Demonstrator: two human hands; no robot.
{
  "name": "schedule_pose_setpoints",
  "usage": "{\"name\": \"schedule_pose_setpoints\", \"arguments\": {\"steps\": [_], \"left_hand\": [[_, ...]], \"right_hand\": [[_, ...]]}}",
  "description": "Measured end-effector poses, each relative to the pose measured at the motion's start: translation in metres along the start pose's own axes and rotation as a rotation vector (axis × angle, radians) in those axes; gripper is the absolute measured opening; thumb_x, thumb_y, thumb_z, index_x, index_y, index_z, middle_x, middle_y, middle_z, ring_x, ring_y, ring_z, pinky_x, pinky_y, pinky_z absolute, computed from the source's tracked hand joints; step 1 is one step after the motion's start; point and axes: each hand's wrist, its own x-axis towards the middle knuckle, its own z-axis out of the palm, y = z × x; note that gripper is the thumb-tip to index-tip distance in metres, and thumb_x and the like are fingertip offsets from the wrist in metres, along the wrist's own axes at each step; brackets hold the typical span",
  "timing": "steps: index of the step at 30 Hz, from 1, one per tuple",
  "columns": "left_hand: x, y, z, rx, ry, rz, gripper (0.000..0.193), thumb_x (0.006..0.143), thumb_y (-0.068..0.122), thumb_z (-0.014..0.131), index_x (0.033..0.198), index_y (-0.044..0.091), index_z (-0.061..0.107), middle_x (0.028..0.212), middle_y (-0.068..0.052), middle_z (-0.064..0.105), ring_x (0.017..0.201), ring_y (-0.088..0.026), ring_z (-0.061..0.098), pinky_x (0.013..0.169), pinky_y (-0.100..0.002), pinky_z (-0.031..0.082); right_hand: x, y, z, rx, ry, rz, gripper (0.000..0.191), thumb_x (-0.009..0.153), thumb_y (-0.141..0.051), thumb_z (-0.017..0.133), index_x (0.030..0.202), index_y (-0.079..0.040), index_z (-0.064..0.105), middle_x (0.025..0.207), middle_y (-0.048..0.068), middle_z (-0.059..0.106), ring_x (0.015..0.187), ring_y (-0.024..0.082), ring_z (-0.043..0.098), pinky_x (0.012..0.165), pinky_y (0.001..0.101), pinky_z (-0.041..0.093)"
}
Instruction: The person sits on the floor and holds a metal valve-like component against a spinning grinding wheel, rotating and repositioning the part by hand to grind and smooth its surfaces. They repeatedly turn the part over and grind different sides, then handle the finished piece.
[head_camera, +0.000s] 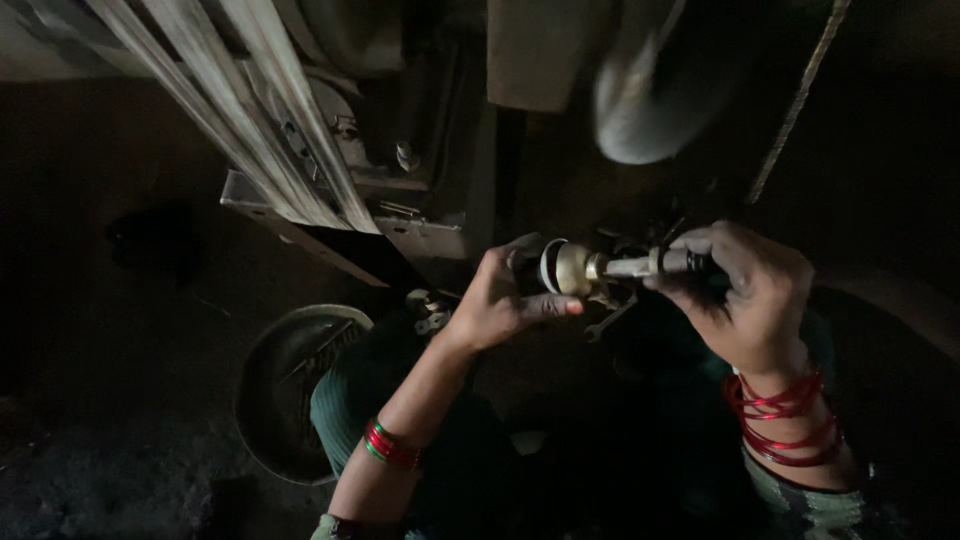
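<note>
Hands meet at the centre of the scene: we close our left hand (497, 300) around the round end of a brass-coloured metal fitting (575, 268), thumb stretched along its underside, while our right hand (752, 295) is wrapped tight about the dark handle of the shaft (640, 265) that sticks out of the fitting to the right. We hold the piece level in the air, just above our lap, near a dim clutter of small metal parts (612, 315) whose shapes we cannot tell apart. Red bangles (785, 420) ring our right wrist. To the left, on the dark floor, sits a round metal pan (290, 390). Farther away, at upper left, pale slanted metal rails (260, 110) of a machine catch the light.
</note>
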Motion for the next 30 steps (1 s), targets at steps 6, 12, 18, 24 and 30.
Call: {"name": "schedule_pose_setpoints", "arguments": {"steps": [6,12,18,24,30], "left_hand": [[0.003,-0.018,0.014,-0.338,0.178,-0.284,0.076,0.090,0.037,0.080,0.142,-0.008,0.049,0.133,-0.018,0.064,0.128,-0.027,0.059,0.107,-0.042,0.051],[0.009,0.016,0.009,0.001,0.030,0.066,0.083,0.079,0.039,0.090,0.135,-0.011,0.055,0.126,-0.015,0.071,0.120,-0.021,0.066,0.109,-0.039,0.051],[0.023,0.055,0.015,0.541,0.161,0.197,0.066,0.074,0.034,0.091,0.121,-0.004,0.066,0.109,-0.018,0.076,0.102,-0.031,0.074,0.095,-0.039,0.058],[0.041,0.051,0.022,0.802,0.232,0.383,0.068,0.088,0.030,0.082,0.133,-0.008,0.050,0.114,-0.020,0.066,0.104,-0.040,0.063,0.089,-0.047,0.055],[0.044,0.049,0.012,0.779,0.132,0.366,0.061,0.090,0.026,0.082,0.130,-0.007,0.050,0.114,-0.023,0.061,0.102,-0.038,0.065,0.085,-0.042,0.056]], "right_hand": [[0.005,0.002,-0.005,0.080,-0.051,-0.005,0.041,0.089,-0.025,0.083,0.118,0.000,0.068,0.106,0.010,0.075,0.094,0.020,0.076,0.082,0.0294,0.063],[0.001,-0.006,-0.003,-0.096,0.073,-0.056,0.040,0.092,-0.022,0.086,0.121,0.001,0.071,0.110,0.012,0.077,0.096,0.023,0.077,0.082,0.0297,0.063],[0.000,-0.013,-0.004,-0.120,0.131,-0.016,0.040,0.092,-0.026,0.087,0.117,0.001,0.072,0.111,0.014,0.077,0.097,0.024,0.078,0.083,0.0290,0.064],[0.010,-0.026,-0.001,-0.155,0.223,0.046,0.040,0.090,-0.027,0.086,0.115,0.001,0.072,0.107,0.011,0.077,0.093,0.022,0.078,0.079,0.0268,0.063],[0.023,-0.039,0.000,-0.020,0.348,0.051,0.037,0.092,-0.024,0.086,0.112,0.002,0.069,0.100,0.011,0.075,0.092,0.019,0.077,0.081,0.0262,0.064]]}}
